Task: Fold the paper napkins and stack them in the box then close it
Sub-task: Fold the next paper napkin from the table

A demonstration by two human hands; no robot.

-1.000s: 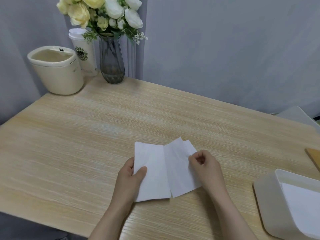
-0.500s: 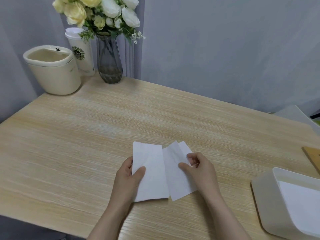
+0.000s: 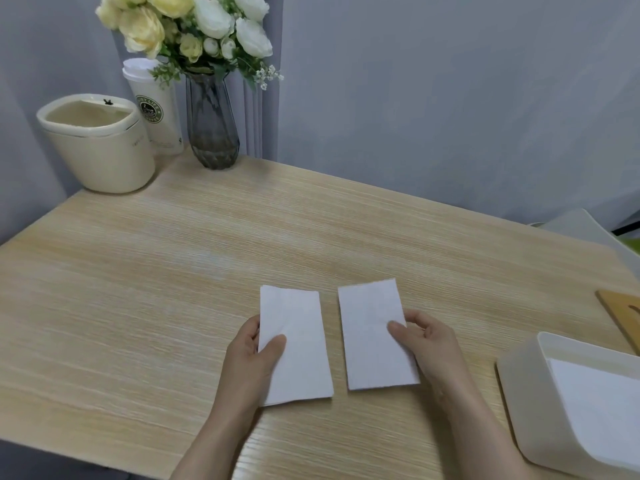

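Napkins lay as two folded white strips on the desk, left of the box. Left hand pinched the left napkin, thumb on top. Right hand pinched the right napkin likewise. More white paper lay inside the open box.

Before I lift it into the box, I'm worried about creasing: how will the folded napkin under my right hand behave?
The right napkin looks thin, so it will probably droop if pinched at one edge. It looks very light; the right hand should lift it easily. The fold may spring open unless supported flat toward the box.
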